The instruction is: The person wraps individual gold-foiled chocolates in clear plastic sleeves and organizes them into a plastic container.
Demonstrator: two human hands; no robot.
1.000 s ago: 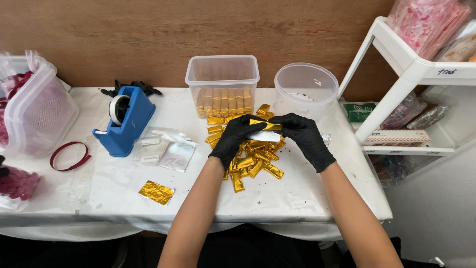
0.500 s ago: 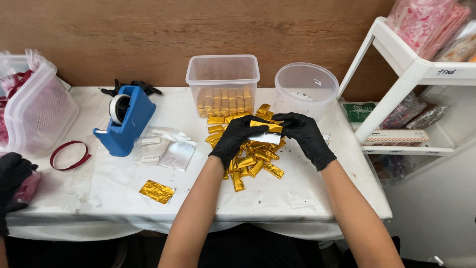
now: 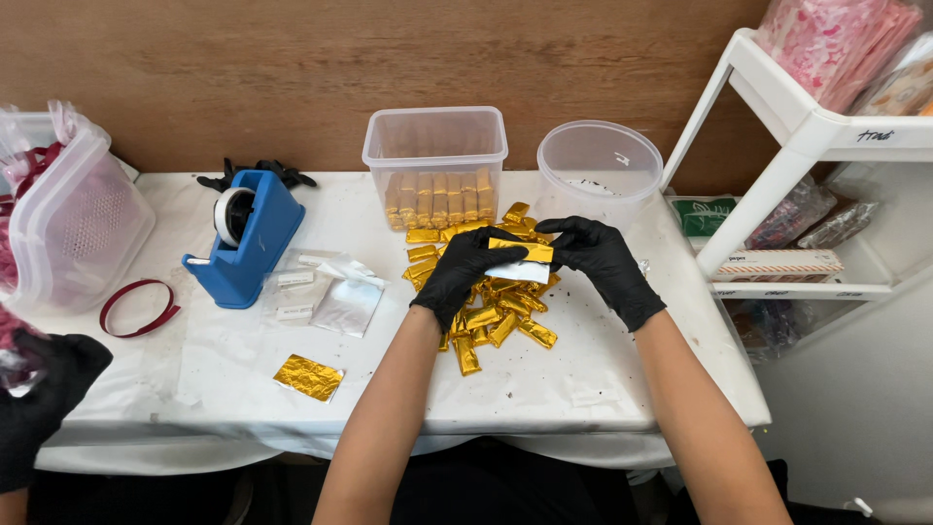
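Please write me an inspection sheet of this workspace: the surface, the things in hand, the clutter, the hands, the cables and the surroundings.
Surface: white covered table, with small dark crumbs near the front.
Things in hand: gold foil-wrapped bar with a white sheet, held above the pile of gold foil-wrapped bars; more bars stand in the clear rectangular plastic tub.
Clutter: blue tape dispenser, clear round plastic tub, flat gold foil sheet, red ring, small clear bags.
Hands: left hand and right hand in black gloves, both gripping the bar; another person's gloved hand at the left edge.
Cables: nothing seen.
Surroundings: wooden wall, white shelf unit with packets.
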